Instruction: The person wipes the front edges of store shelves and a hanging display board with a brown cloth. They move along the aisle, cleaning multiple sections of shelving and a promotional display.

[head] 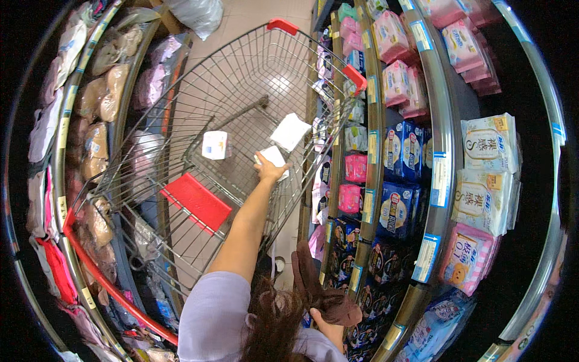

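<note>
My left hand reaches down into a wire shopping cart and grips the near edge of a white package. Just beyond it, a second white package lies on the cart's mesh floor. To the left, a smaller white package with coloured print rests inside the cart. Close to my body at lower right, my right hand holds a dark brown fabric item, with part of those fingers hidden behind the cloth. Hair covers some of the space between my arms.
Shelves on the right hold pink packs, dark blue packs and pale packs. Plastic-wrapped garments line the left shelves. The cart's red handle curves at lower left. A white plastic bag stands beyond the cart.
</note>
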Demonstrator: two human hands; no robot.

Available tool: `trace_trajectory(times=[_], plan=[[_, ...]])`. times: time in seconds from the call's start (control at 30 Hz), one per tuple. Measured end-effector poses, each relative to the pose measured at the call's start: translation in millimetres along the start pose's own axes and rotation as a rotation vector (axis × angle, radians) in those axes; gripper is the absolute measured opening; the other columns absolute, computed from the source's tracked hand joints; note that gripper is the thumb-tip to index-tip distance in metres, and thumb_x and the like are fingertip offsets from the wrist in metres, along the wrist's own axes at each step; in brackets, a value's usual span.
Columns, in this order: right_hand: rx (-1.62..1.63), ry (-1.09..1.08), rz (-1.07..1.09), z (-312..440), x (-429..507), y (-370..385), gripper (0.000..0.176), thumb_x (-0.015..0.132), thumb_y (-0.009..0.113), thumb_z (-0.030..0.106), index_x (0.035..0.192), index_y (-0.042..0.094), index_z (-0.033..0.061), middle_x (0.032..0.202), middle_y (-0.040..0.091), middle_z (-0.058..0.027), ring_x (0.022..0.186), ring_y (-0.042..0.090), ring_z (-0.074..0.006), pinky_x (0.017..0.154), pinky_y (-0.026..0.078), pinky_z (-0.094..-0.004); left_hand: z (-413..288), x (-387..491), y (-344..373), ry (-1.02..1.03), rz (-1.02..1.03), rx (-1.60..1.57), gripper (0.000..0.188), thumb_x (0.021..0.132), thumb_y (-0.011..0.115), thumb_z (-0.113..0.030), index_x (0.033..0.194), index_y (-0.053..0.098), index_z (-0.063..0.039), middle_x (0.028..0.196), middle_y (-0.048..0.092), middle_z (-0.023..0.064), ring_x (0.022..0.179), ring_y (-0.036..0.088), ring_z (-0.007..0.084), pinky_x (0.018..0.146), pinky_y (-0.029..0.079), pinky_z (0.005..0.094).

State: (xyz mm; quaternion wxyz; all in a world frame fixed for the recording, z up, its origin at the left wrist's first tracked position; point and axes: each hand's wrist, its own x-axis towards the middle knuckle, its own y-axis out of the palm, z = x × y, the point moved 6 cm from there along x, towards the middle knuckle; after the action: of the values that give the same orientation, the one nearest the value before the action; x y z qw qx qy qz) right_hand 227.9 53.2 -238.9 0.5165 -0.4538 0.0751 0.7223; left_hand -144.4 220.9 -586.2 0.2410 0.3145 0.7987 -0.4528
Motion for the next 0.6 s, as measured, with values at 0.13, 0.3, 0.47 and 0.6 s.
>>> trace_trajectory(times=[0.13, 0.3, 0.47, 0.6], plan=[[-0.183, 0.05, 0.013, -26, 12, -1, 0.062, 0.081, 0.08, 0.041, 0.119, 0.058, -0.0031, 0.109, 0.065, -0.0158, 0.098, 0.063, -0.0286, 0.087, 0.051, -0.0416, -2, -9, -7, -0.069, -0.026, -0.096, 0.122, 0.058, 0.09, -0.024, 0.148, 0.008, -0.018, 0.137, 0.037, 0.0313, 0.121, 0.051, 0.0455, 0.103, 0.046, 0.0468], [-0.209, -0.257, -0.076, 0, 2, -7, 0.06, 0.08, 0.08, 0.038, 0.119, 0.06, -0.0025, 0.111, 0.065, -0.0193, 0.102, 0.062, -0.035, 0.093, 0.048, -0.0456, 25, 0, -59, 0.203, -0.171, -0.354, 0.109, 0.06, 0.086, -0.016, 0.141, 0.014, -0.007, 0.124, 0.05, 0.0255, 0.117, 0.054, 0.0367, 0.102, 0.046, 0.0433], [-0.242, -0.494, -0.123, 28, -17, -23, 0.056, 0.082, 0.079, 0.036, 0.119, 0.062, -0.0014, 0.115, 0.066, -0.0197, 0.106, 0.061, -0.0355, 0.095, 0.047, -0.0458, -29, -47, -145, 0.487, 0.273, -0.649, 0.111, 0.065, 0.082, -0.012, 0.147, 0.007, -0.008, 0.129, 0.044, 0.0207, 0.12, 0.048, 0.0291, 0.099, 0.045, 0.0413], [0.197, -0.518, -0.195, 33, -15, -41, 0.069, 0.084, 0.08, 0.025, 0.136, 0.047, -0.0062, 0.137, 0.052, -0.0157, 0.125, 0.049, -0.026, 0.108, 0.038, -0.039, -129, -172, -219, 0.85, 0.718, -0.749, 0.112, 0.064, 0.082, -0.01, 0.146, 0.005, -0.006, 0.141, 0.03, 0.0138, 0.135, 0.031, 0.0258, 0.11, 0.033, 0.0369]])
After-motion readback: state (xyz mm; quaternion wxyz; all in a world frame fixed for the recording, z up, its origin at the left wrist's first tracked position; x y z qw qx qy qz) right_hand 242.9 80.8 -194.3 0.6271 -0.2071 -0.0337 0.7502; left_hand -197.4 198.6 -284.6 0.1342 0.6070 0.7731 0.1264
